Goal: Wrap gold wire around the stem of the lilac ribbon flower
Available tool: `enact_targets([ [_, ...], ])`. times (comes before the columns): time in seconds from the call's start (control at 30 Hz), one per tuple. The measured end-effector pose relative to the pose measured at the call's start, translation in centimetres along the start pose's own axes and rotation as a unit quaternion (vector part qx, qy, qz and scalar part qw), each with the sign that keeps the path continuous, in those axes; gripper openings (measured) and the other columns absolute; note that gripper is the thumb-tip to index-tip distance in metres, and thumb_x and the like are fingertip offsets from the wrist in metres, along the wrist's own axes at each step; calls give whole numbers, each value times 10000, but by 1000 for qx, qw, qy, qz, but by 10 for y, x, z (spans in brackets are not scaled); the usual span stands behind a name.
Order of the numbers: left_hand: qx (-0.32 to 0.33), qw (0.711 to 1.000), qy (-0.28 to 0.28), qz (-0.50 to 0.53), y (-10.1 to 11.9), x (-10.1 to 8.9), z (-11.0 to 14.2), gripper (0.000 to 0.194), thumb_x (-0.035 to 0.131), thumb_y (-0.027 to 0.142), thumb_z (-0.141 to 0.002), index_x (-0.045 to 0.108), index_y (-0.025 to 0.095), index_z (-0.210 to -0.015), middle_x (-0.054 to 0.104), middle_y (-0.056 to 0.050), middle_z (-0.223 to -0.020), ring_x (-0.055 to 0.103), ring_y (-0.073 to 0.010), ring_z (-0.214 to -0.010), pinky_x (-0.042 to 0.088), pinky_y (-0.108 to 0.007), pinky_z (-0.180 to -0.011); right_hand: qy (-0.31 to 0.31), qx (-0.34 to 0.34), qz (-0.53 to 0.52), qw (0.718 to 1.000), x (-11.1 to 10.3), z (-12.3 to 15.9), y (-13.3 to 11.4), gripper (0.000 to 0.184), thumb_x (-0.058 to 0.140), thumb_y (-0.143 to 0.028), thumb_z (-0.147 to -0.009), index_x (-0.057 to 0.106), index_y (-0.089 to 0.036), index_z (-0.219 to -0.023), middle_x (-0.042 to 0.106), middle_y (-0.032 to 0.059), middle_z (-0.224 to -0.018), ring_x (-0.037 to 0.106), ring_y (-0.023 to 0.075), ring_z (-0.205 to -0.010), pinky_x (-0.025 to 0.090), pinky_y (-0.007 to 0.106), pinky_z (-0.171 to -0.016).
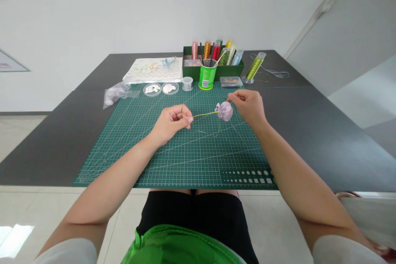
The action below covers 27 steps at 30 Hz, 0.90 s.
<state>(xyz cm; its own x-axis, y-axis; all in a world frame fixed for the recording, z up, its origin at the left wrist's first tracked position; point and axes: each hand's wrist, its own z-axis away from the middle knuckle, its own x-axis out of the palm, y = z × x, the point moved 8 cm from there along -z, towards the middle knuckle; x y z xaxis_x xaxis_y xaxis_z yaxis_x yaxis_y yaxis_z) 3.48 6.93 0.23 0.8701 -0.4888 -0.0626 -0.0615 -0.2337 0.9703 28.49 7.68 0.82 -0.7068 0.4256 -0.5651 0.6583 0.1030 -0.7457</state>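
My left hand [189,120] pinches the green stem [204,114] closed between thumb and fingers. The stem runs toward 3 o'clock into the pale purple flower [225,111], held above the green cutting mat [185,156]. My right hand [229,98], just beside the bloom at its 1 o'clock, has its fingertips closed on a thin dark piece [225,98], too small to name.

Taking the flower as the clock's centre, the green can [207,77] at 11 holds dark sticks and a paler one. Behind it, the dark green box [229,73] holds pink, orange, red, green, yellow and blue spools and a low clear case. At 12, the flat clear box [231,82] contains small brownish pieces; at 1, a yellow-green spool [255,67] leans on the table [297,132].

Around 10 sit a small lidded tub [187,84], contents unclear, and two round dishes [152,89] of white pieces. Farther out are a patterned white tray [154,75] at 10 and a clear bag [114,95] of pale purple material between 9 and 10.
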Motion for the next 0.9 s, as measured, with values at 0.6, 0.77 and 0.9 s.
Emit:
enact_targets([
  [0.6,28,992,121,33,6,-26,-1,244,758,337,-740,566,216,-652,498,46,-537,399,-98,-527,321,-246,-522,56,-80,244,965,-7,-3,14,535,484,-51,-842,715,-129,-1319,671,225,-1424,592,400,-1330,369,657,-1150],
  [0.77,24,992,119,39,3,-22,0,241,767,323,-752,577,209,-656,520,44,-548,404,-91,-525,318,-239,-525,-229,-190,-22,954,66,45,-43,559,443,-91,-931,710,-270,-1388,711,79,-1439,627,283,-1374,422,564,-1226],
  [0.9,20,993,114,32,1,-18,1,219,760,319,-762,596,207,-668,527,46,-543,394,-90,-516,317,-243,-524,-314,-199,-139,918,88,80,-73,420,495,-340,-1052,669,-278,-1430,689,84,-1476,630,281,-1372,476,529,-1186],
])
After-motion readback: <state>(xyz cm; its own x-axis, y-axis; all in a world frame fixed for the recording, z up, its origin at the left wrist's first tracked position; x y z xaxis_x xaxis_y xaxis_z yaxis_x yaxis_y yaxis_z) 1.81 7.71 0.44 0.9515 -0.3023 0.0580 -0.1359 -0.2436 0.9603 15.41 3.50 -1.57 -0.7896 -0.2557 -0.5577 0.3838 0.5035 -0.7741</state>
